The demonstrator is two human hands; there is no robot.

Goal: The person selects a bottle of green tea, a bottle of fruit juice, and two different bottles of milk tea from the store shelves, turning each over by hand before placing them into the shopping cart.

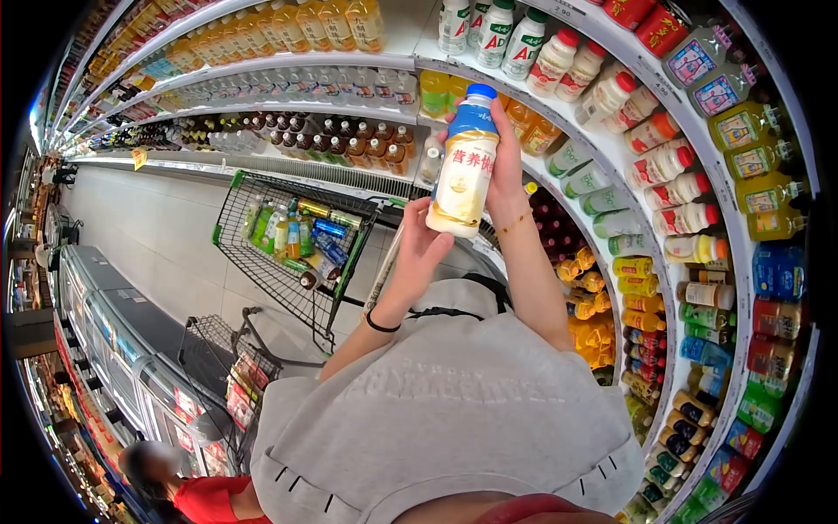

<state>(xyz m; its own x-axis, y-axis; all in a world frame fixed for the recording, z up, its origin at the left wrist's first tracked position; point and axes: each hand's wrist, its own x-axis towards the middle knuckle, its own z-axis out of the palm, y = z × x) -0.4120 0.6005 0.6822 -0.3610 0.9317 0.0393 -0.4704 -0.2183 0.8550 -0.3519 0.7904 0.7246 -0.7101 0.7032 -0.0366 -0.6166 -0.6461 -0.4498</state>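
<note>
A white drink bottle (pixel 463 179) with a blue cap and a blue and gold label is held up in front of me, tilted slightly, its printed front facing me. My right hand (pixel 504 166) wraps around its upper right side, with some fingers hidden behind it. Lower down, my left hand (pixel 422 249) supports the bottle near its base, thumb along the bottom edge. Behind the bottle are shelves of drinks, with white bottles with green caps (pixel 493 35) and red-capped bottles (pixel 554 63) closest above.
A wire shopping cart (pixel 288 236) holding several bottles and cans stands to my left. Nearer is another cart (pixel 218 349) with packaged goods, and a person in a red top (pixel 214 499). Freezer cases (pixel 113 306) line the aisle's left side; curved drink shelves (pixel 628 236) surround my right.
</note>
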